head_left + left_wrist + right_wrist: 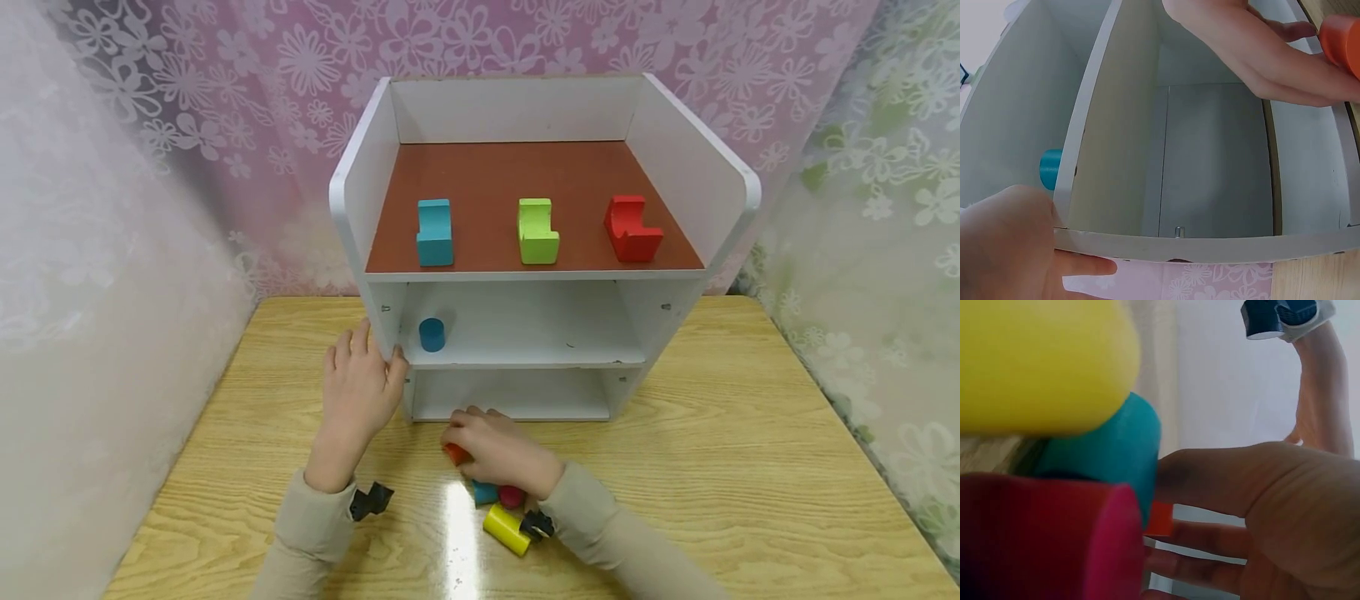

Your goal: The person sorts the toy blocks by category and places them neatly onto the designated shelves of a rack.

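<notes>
My left hand (358, 393) holds the left side panel of a white shelf unit (351, 196), its fingers along the outside and its thumb at the front edge. In front of the unit, my right hand (498, 450) grips an orange cylinder block (455, 453) between thumb and fingers, low over the table. Under and beside the right wrist lie a teal cylinder (484, 492), a red cylinder (512, 497) and a yellow cylinder (506, 530). These three loom close in the right wrist view. A blue cylinder (432, 335) stands upright at the left of the middle shelf.
On the brown top board (510, 175) sit a blue curved block (435, 237), a green curved block (537, 237) and a red curved block (633, 233), in a row. The unit stands on a wooden table (750, 467). Floral curtains (465, 37) hang behind and at the sides.
</notes>
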A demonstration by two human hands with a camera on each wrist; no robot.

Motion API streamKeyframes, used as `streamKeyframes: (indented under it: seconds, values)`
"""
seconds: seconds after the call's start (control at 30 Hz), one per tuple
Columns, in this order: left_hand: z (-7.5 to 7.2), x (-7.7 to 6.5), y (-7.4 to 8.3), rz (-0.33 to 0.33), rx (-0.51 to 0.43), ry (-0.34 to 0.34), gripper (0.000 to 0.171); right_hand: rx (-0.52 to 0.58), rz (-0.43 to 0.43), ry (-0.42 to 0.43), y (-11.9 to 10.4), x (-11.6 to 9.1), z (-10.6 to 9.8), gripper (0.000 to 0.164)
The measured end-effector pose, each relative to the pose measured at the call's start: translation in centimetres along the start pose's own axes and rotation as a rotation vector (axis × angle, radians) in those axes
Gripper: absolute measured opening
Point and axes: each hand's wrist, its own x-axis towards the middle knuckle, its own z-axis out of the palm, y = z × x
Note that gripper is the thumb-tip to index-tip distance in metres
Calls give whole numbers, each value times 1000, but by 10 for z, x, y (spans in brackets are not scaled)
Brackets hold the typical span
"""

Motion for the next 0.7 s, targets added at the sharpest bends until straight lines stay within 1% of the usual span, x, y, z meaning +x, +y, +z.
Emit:
streamKeyframes:
  seconds: [0.23,0.4,0.7]
  values:
    - [0,0,0,-10,-18,-21,60,-19,5,-14,-1,5,7,26]
    - [-1,0,1,-15,-25,-28,61,-27,5,-7,-2,4,8,23]
    - [-1,-1,1,-17,-43,-26,60,-19,-15,49,1,3,5,20]
